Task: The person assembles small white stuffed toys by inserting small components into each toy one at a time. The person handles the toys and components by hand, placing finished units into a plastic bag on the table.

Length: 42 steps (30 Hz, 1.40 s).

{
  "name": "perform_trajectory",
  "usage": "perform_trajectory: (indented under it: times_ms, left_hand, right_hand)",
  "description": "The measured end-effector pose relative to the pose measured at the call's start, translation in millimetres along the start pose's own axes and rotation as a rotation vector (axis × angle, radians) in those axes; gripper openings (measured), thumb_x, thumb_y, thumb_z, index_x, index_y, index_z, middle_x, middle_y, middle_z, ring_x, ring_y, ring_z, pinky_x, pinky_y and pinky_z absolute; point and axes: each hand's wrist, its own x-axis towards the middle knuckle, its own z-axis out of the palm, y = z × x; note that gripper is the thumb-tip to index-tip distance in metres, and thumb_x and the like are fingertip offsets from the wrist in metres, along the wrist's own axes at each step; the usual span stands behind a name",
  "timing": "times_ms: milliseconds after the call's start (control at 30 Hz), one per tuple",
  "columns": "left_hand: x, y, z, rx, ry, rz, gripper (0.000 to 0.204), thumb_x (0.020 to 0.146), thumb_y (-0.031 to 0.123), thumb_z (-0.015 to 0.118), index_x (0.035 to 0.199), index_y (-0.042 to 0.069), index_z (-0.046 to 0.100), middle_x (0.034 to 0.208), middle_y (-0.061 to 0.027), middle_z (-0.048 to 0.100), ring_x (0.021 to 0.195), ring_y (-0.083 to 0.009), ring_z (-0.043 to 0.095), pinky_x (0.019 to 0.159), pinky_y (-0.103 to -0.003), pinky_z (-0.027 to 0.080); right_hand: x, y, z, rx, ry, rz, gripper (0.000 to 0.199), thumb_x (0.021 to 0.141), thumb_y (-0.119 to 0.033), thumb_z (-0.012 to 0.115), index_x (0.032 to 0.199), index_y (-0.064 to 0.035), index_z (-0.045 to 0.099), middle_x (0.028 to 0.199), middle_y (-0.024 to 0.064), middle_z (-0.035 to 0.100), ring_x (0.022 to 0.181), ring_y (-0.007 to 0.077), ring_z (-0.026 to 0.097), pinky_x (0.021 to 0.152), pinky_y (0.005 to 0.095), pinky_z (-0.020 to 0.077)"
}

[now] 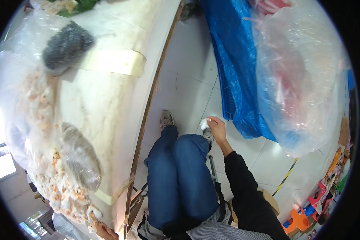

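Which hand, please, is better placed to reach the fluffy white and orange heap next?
The left hand, probably: it is beside the heap; the right hand holds a small white item, farther away.

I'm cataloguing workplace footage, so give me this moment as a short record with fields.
Right hand: holds a small white item above the floor
Left hand: beside the pale-and-orange pieces; grip unclear
Table, left: the pieces, clear plastic, a dark wrapped bundle
Right side: blue sheet, clear plastic bag with reddish contents
Lower right: orange stool
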Motion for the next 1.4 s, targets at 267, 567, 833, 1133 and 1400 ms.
perform_trajectory:
  times_ms: [267,567,833,1133,1400]
  left_hand:
    - [16,-5,15,-0.103,0.014,0.136,0.029,0.107,0.028,0.049,0.106,0.001,0.059,0.098,-0.0234,0.057,0.091,-0.046,0.055,0.083,-0.055,0.044]
    - [36,-3,28,-0.084,0.085,0.299,0.027,0.104,0.025,0.052,0.103,0.0,0.063,0.099,-0.0253,0.06,0.093,-0.0501,0.055,0.085,-0.058,0.043]
    - [40,13,15,-0.332,0.011,0.179,0.019,0.098,0.02,0.06,0.102,0.003,0.067,0.098,-0.0237,0.065,0.092,-0.0468,0.06,0.086,-0.055,0.046]
    - [52,38,-7,-0.603,0.116,0.194,0.008,0.087,0.007,0.065,0.079,0.006,0.064,0.06,-0.0047,0.053,0.051,-0.0174,0.052,0.052,-0.032,0.043]
    - [50,29,-1,-0.687,0.052,0.179,0.008,0.087,0.007,0.066,0.079,0.007,0.066,0.058,-0.0044,0.057,0.051,-0.0143,0.056,0.051,-0.03,0.044]
  right_hand:
    - [-146,-157,-21,0.122,0.007,-0.222,0.017,0.098,-0.006,0.073,0.112,0.0029,0.069,0.102,0.0061,0.075,0.092,0.0094,0.068,0.081,0.0244,0.0523]
    - [-210,-255,-8,0.166,0.062,-0.626,0.013,0.104,-0.011,0.068,0.113,-0.0006,0.066,0.1,0.0009,0.068,0.093,0.007,0.065,0.081,0.0226,0.0523]
    - [-267,-295,79,0.315,-0.107,-0.745,0.023,0.101,-0.01,0.073,0.12,0.001,0.066,0.104,0.0055,0.071,0.09,0.0075,0.069,0.078,0.0231,0.057]
    - [-344,-277,170,0.053,-0.248,-0.973,0.015,0.1,-0.003,0.069,0.113,0.0041,0.069,0.108,0.006,0.067,0.096,0.013,0.073,0.087,0.0263,0.0581]
    - [-349,-254,178,0.132,-0.21,-0.882,0.015,0.1,-0.009,0.071,0.108,0.0031,0.065,0.102,0.0077,0.071,0.089,0.0143,0.075,0.081,0.0272,0.0596]
